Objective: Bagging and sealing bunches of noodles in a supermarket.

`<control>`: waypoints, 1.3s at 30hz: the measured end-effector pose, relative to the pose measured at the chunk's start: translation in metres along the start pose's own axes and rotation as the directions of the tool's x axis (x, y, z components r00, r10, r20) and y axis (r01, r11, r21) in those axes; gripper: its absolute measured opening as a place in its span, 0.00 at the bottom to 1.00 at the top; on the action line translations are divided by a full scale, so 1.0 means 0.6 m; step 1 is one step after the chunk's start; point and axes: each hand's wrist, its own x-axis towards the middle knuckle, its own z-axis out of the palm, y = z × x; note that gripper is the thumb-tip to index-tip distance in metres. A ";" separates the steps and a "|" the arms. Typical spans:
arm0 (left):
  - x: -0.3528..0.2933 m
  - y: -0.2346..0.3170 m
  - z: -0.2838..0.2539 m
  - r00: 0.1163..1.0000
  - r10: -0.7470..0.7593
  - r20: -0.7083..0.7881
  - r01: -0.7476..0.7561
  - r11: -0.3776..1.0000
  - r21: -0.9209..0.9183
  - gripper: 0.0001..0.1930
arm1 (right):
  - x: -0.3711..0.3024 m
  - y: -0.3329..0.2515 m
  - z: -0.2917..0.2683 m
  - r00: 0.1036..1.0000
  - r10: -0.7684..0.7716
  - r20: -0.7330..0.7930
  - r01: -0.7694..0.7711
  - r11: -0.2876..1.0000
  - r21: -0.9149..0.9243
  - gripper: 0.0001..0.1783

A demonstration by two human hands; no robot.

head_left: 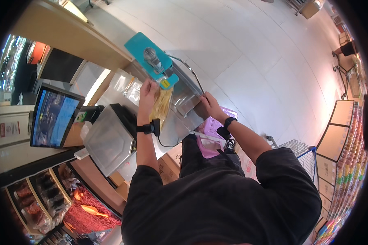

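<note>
A teal machine (147,55) with a coiled spring on top stands on the metal counter (176,130). Below its front end lies a clear plastic bag (162,107) with long yellowish contents. My left hand (148,92) pinches the bag's upper end, close against the machine. To the right, my right hand (210,105) is closed at the counter's outer edge, where a dark cable (192,73) from the machine comes down. What its fingers hold is not clear. Both wrists wear black bands.
Left of the bag are clear plastic bags (126,86), a scale with a metal plate (108,132) and a screen (55,116). A purple basket (210,149) stands below my right forearm. A wire cart (296,153) is at right; bins of red goods (92,208) are lower left.
</note>
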 end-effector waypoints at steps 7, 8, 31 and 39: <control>-0.005 0.006 0.013 0.998 0.022 -0.053 -0.021 0.999 0.029 0.09 | 0.000 0.017 0.000 0.999 -0.039 0.023 0.040 0.999 -0.017 0.13; -0.005 0.011 0.016 0.998 -0.005 -0.056 0.006 1.000 0.022 0.09 | 0.001 0.022 0.002 0.999 -0.039 0.017 0.040 0.999 -0.009 0.13; -0.002 0.003 0.007 0.997 0.069 -0.022 -0.070 0.997 -0.019 0.12 | 0.244 -0.407 -0.082 0.997 -0.066 0.049 0.076 0.968 -0.240 0.28; -0.006 -0.028 -0.022 0.887 0.416 -0.201 -0.282 0.831 0.479 0.11 | 0.277 -0.453 -0.076 0.949 0.193 0.249 -0.200 0.980 0.000 0.26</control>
